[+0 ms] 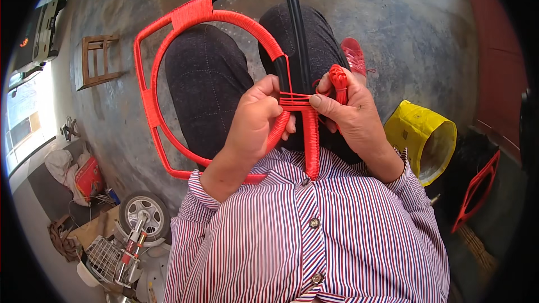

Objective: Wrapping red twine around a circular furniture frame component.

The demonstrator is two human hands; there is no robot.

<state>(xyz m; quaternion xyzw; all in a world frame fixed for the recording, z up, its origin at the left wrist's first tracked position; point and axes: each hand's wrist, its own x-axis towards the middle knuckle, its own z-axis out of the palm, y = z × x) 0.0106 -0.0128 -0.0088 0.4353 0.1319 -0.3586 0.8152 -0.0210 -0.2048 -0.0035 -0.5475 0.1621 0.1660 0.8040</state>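
Closest in, a button-up shirt with red, white and blue stripes fills the space just behind the black tubular frame with rounded corners, much of it bound in red cord, which lies across the person's lap. And here's the left hand, fingers curled closed around the frame's inner ring, right beside the crossing strands of thin red cord. Over on the frame's right side, the right hand has thumb and forefinger pinched together on those strands, with a looped bundle of bright red cord caught up among its fingers. The strands stretch across ring and outer bar, side by side! Under the frame, dark stitched trousers cover both knees; just past its right side peeks a red lace-up shoe. Farther right of the frame, a yellow open-mouthed bag lies tipped over, with a red-edged openwork piece beyond it. Well to the frame's left, lower down, there's a black-tyred wheel with grey spokes, while a brown wooden stool-like frame sits on the grey floor, left of the frame's top corner.
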